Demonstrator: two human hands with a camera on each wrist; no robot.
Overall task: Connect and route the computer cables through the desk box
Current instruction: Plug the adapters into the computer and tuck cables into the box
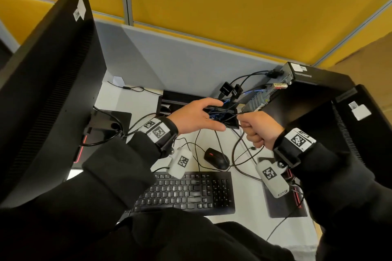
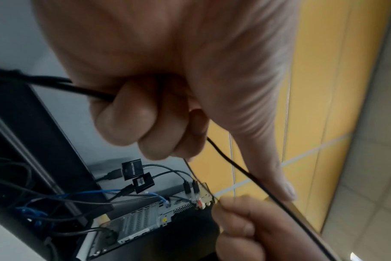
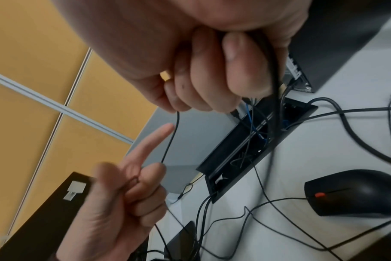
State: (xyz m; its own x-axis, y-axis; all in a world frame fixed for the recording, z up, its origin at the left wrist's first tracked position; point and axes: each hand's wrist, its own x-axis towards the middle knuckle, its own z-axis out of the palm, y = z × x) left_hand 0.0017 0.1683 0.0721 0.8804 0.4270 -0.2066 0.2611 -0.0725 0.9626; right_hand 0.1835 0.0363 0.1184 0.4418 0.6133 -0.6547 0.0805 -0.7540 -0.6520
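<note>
The black desk box (image 1: 167, 99) is set open in the white desk, with black and blue cables in it; the right wrist view shows its rim (image 3: 223, 155). My left hand (image 1: 197, 116) hovers over the box, index finger straight, other fingers curled round a black cable (image 2: 56, 84). My right hand (image 1: 258, 129) is a fist just right of the box, gripping a thicker black cable (image 3: 272, 70). A thin black cable (image 3: 171, 137) runs between the two hands. The small black computer (image 1: 297, 95) lies right of the box, its back panel (image 2: 141, 222) holding several plugged cables.
A large monitor (image 1: 53, 80) stands at the left and another (image 1: 364, 133) at the right. Keyboard (image 1: 186, 190) and mouse (image 1: 216, 158) lie near me among loose cables. Two small black adapters (image 1: 226, 88) hang behind the box. A grey and yellow partition closes the back.
</note>
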